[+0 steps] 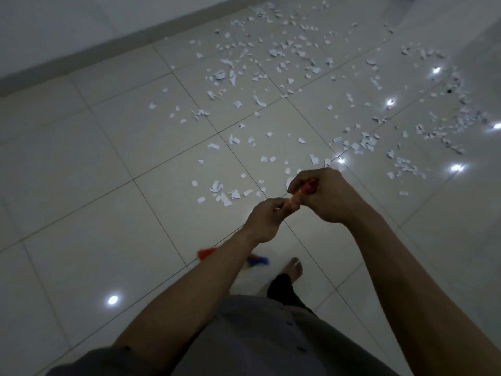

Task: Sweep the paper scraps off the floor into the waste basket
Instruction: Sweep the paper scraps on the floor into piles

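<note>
Gripping an orange broom handle (294, 198) with both hands, right hand (325, 198) curled round its red top end and left hand (264, 218) closed on the shaft just below, coloured bristles (207, 252) low over the near tiles. Looks like the very start of sweeping, with paper scraps (238, 103) strewn across the far and right floor (81, 172). Next calls for reaching the bristles beyond the nearest scraps and drawing them together; waste basket not in view.

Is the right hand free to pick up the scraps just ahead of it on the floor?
Probably not: the right hand grips the orange handle, and the scraps lie down on the floor.
</note>
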